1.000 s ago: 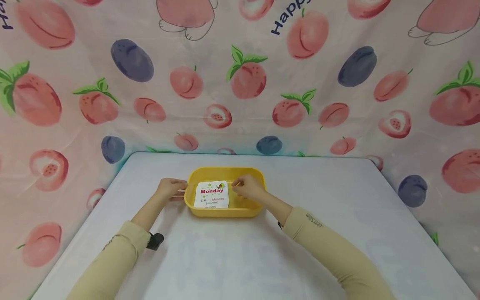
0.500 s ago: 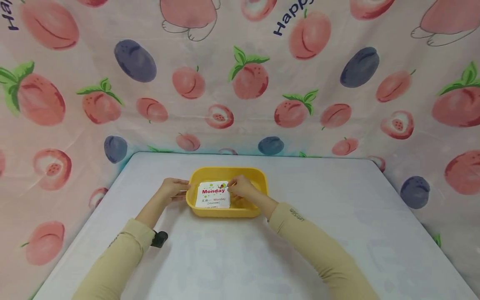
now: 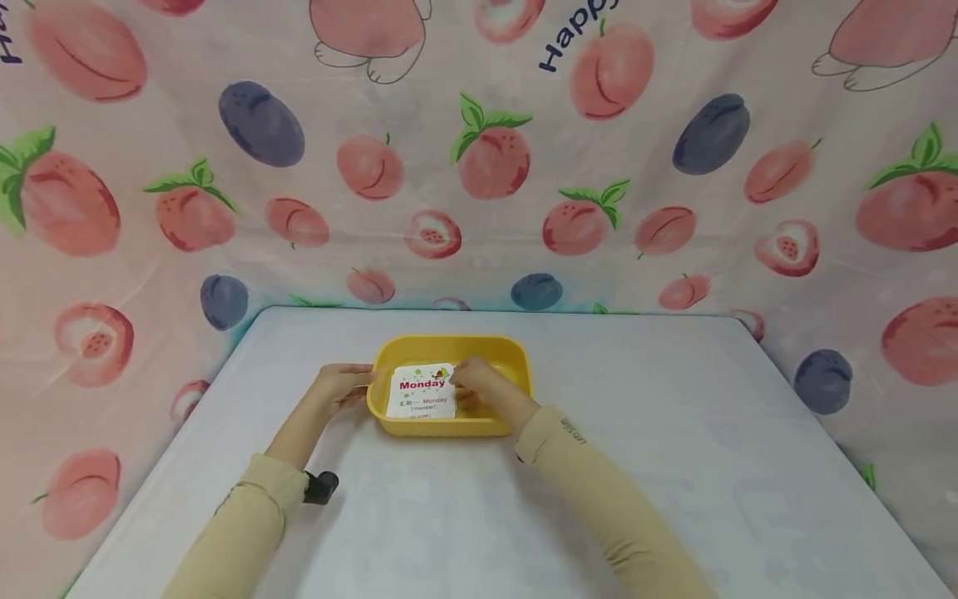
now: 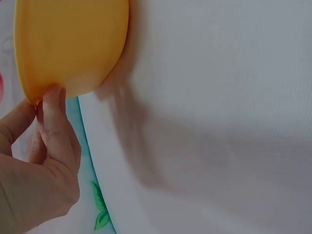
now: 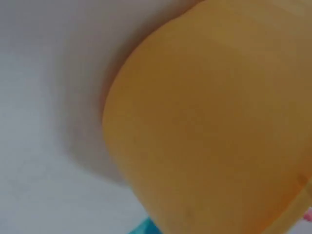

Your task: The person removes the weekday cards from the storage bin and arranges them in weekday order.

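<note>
here, the fingers of the right hand (image 3: pixel 479 384) curl down on the right edge of the "monday" card (image 3: pixel 422 391), seemingly pinching it, though the head view is too small to be sure. the card lies face up in the left half of the yellow tray (image 3: pixel 516 356), long axis running away from the person, directly left of those fingertips. the left hand (image 3: pixel 340 384) grips the tray's left rim, fingers (image 4: pixel 52 117) bent over its edge. the tray sits mid-table on the white table (image 3: pixel 674 433), before a peach-print cloth (image 3: pixel 674 166).
</note>
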A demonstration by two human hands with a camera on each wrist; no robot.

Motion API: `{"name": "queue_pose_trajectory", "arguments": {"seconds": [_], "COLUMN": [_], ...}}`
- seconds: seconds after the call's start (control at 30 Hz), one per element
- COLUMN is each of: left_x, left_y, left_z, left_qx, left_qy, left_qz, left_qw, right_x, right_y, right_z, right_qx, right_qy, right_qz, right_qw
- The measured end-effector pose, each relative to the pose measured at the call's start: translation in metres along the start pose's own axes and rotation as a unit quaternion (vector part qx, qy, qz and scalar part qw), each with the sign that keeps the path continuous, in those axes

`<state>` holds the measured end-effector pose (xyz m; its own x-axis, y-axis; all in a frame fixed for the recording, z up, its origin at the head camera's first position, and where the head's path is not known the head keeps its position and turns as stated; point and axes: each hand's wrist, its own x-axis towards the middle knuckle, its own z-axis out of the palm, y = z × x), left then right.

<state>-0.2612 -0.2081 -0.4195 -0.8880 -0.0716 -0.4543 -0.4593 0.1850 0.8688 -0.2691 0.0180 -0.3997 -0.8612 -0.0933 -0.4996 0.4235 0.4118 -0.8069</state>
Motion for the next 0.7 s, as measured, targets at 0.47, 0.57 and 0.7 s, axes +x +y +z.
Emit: {"name": "queue_pose_trajectory", "arguments": {"seconds": [0.47, 0.57, 0.7], "left_x": [-0.008, -0.009, -0.009], "left_y": [-0.003, -0.004, -0.003], "left_z": [0.012, 0.012, 0.013], "left_qx": [0.015, 0.023, 0.031], "left_qy": [0.048, 0.05, 0.055], "left_qz": [0.039, 0.037, 0.036], "left_qw": [0.9979, 0.9978, 0.9974], "right_x": [0.056, 0.037, 0.025], "right_y": [0.031, 0.028, 0.028], "right_z": [0.026, 0.035, 0.037], "right_qx": [0.109, 0.02, -0.019], "right_qy": [0.041, 0.073, 0.104], "right_qz": [0.014, -0.035, -0.058], "right_qw": [0.993, 0.997, 0.993]}}
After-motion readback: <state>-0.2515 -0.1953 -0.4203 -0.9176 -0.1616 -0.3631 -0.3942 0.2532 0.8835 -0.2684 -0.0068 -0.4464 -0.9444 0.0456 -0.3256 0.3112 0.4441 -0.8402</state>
